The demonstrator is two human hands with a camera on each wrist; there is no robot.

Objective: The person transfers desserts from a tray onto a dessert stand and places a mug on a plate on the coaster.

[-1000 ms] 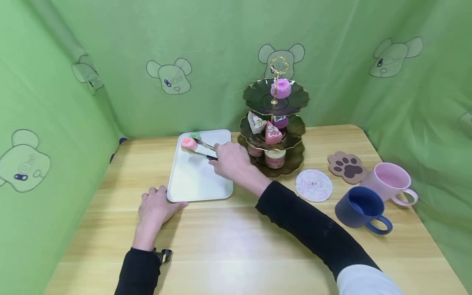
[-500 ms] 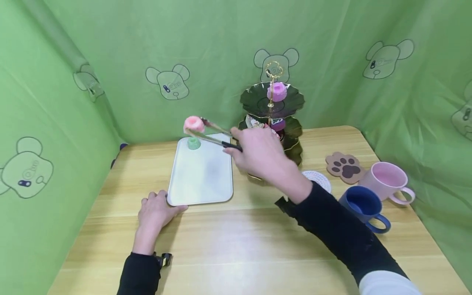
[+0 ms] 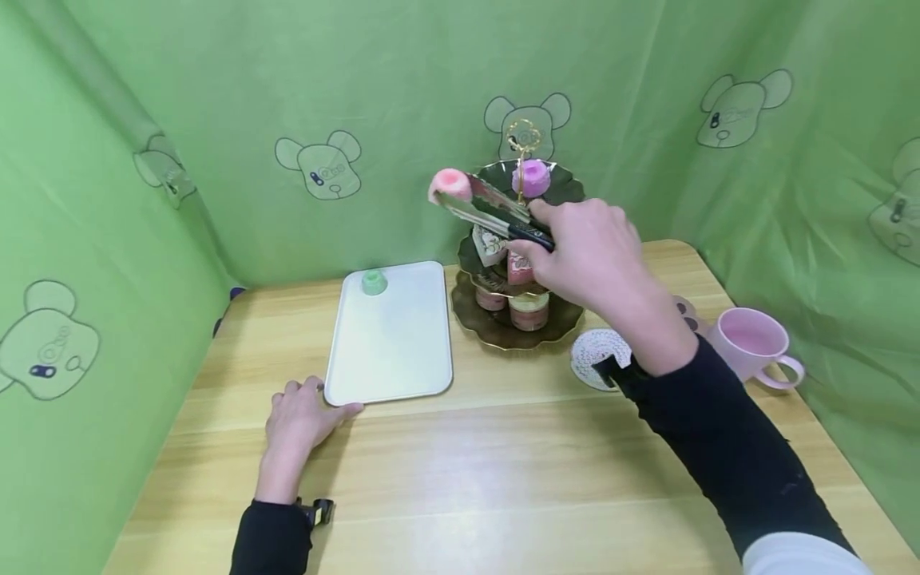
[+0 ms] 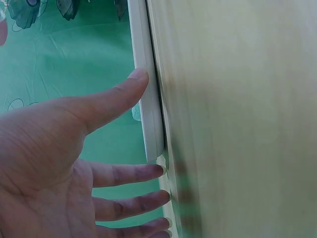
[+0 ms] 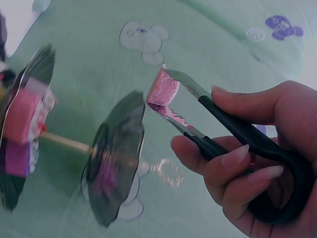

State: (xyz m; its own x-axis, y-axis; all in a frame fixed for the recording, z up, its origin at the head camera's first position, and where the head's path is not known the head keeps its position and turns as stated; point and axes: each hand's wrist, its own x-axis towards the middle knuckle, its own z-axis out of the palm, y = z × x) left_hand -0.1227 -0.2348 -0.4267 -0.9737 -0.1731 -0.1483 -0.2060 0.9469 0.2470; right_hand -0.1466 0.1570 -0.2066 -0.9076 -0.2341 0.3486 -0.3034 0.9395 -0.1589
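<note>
Forward-left of the right hand (image 3: 592, 249), with fingers curled round black-handled tongs (image 3: 521, 231), a pink cake (image 3: 451, 184) between the tips.

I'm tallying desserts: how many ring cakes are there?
3: pink cake in the tongs, green cake on the tray, purple cake on the stand's top tier. Others may be hidden.

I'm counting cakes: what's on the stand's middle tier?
A white slice and a pink slice; the right-wrist view also shows a purple cake. In the head view, the right hand and tongs cover part of the tier, hiding whatever is behind.
</note>
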